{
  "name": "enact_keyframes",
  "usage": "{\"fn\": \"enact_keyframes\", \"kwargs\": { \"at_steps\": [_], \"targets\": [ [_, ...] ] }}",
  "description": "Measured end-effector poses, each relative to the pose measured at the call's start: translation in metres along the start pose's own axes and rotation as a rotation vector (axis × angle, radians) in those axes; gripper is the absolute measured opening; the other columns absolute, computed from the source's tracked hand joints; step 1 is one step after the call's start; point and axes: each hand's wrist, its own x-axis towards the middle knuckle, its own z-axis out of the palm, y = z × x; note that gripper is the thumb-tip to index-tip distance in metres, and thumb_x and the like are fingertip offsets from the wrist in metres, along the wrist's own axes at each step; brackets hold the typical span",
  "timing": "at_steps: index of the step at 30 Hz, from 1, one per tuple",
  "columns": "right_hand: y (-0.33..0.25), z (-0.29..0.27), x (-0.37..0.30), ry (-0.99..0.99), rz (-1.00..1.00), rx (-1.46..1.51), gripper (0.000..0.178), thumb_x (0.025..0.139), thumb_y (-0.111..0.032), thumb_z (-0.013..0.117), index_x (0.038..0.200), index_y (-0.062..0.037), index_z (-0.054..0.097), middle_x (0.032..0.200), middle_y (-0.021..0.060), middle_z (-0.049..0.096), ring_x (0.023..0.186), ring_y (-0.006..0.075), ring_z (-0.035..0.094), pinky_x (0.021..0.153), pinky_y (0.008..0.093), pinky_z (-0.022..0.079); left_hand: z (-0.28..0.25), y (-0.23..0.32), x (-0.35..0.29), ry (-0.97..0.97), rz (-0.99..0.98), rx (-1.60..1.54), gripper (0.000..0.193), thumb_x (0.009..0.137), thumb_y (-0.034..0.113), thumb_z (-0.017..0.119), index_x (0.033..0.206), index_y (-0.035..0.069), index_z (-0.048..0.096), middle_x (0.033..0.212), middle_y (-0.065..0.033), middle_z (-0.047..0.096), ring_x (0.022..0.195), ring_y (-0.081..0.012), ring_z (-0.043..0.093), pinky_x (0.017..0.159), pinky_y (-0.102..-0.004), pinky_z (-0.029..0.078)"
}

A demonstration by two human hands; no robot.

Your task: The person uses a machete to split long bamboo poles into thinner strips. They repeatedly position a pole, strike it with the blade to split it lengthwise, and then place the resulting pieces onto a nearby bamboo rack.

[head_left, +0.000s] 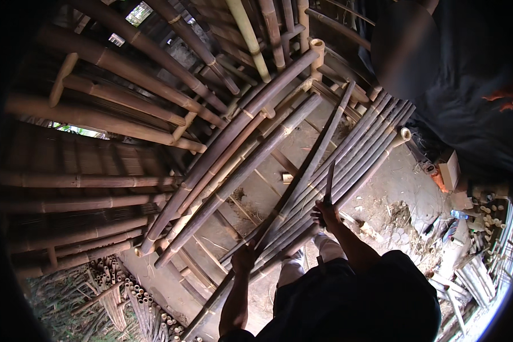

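My left hand [243, 257] is closed around a long dark bamboo slat [319, 153], which lies at a slant across the bamboo frame. In my right hand [325, 215] is a knife [329, 183], its long blade pointing up and away from me. Beneath and right of the held slat, several split bamboo slats [356, 155] lie side by side, forming part of a seat-like surface. A thick bamboo pole [239, 187] runs along the far left side of the frame, apart from the slats. Through the gap between them, crosspieces [211, 255] show near the ground.
A bamboo backrest rail [233, 139] rises beyond the frame, near a wall of bamboo poles [131, 97]. Cut bamboo tubes [139, 302] are heaped at the lower left. On the right are a cardboard box [449, 170], scraps and more bamboo strips [476, 279]. Dark cloth [467, 114] hangs at the upper right.
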Motion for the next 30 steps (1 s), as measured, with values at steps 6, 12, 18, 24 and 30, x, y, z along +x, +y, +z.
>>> {"fn": "enact_keyframes", "kwargs": {
  "at_steps": [6,12,18,24,30],
  "targets": [
    [0.065,-0.080,-0.039,0.379,-0.070,-0.628,0.032,0.079,-0.022,0.076,0.097,-0.0009,0.059,0.064,0.0073,0.065,0.051,0.0159,0.065,0.038,0.0287,0.048,-0.001,-0.016,0.073,-0.057,-0.052,0.093,0.069,0.098,0.062,0.021,0.102,0.010,0.066,0.100,-0.0212,0.068,0.097,-0.0436,0.063,0.086,-0.0542,0.047],
    [0.162,-0.168,-0.079,0.568,0.062,-0.359,0.037,0.076,-0.017,0.079,0.100,-0.0028,0.054,0.069,0.0073,0.061,0.046,0.0162,0.060,0.036,0.0294,0.044,0.054,-0.046,0.152,0.083,0.115,0.071,0.063,0.099,0.058,0.028,0.091,0.007,0.065,0.087,-0.0213,0.068,0.084,-0.0443,0.064,0.077,-0.0554,0.048],
    [0.189,-0.180,-0.092,0.544,0.263,-0.100,0.018,0.088,-0.020,0.066,0.086,-0.0040,0.059,0.069,0.0052,0.056,0.050,0.0175,0.059,0.043,0.0347,0.046,0.103,-0.046,0.195,0.211,0.292,0.002,0.054,0.098,0.052,0.045,0.085,0.004,0.067,0.080,-0.0216,0.066,0.076,-0.0445,0.063,0.067,-0.0514,0.049],
    [0.210,-0.184,-0.097,0.456,0.201,-0.451,0.017,0.088,-0.023,0.067,0.087,-0.0072,0.059,0.063,0.0007,0.052,0.052,0.0121,0.053,0.047,0.0282,0.042,0.165,0.010,0.258,0.500,0.448,-0.055,0.059,0.093,0.056,0.053,0.065,0.006,0.064,0.059,-0.0191,0.061,0.056,-0.0380,0.062,0.053,-0.0459,0.051],
    [0.208,-0.177,-0.098,0.413,0.162,-0.791,0.023,0.089,-0.025,0.065,0.076,-0.0058,0.061,0.060,-0.0001,0.056,0.053,0.0082,0.051,0.047,0.0281,0.040,0.188,0.074,0.285,0.679,0.413,-0.277,0.053,0.083,0.048,0.072,0.051,0.012,0.052,0.044,-0.0035,0.050,0.039,-0.0217,0.051,0.042,-0.0336,0.043]
  ]
}}
